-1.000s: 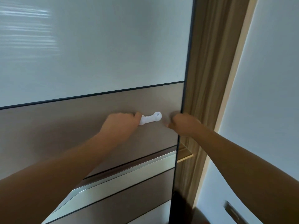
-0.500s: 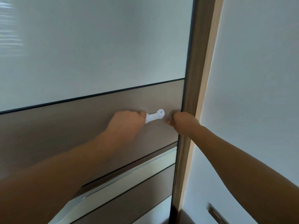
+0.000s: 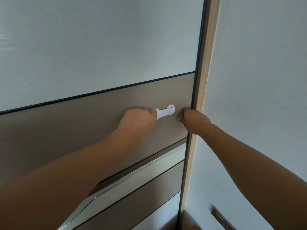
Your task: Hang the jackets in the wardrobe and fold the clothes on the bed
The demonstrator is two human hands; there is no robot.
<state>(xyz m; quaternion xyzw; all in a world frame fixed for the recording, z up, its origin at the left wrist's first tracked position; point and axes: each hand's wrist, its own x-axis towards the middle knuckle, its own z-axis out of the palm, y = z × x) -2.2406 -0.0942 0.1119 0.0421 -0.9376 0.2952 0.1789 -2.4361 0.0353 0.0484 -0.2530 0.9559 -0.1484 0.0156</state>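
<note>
The left hand (image 3: 139, 121) wraps its grip round the white plastic handle (image 3: 166, 112) on the brown sliding wardrobe door (image 3: 79, 128); the right hand (image 3: 194, 122) curls at its edge, grip unclear. Best pull level, fingers clear of the pale wooden frame (image 3: 205, 77)

We are looking at a plain white wall (image 3: 257, 80) filling the right side of the frame, a narrow metal plate (image 3: 221, 218) sitting on it at the lower right, running off the bottom edge
</note>
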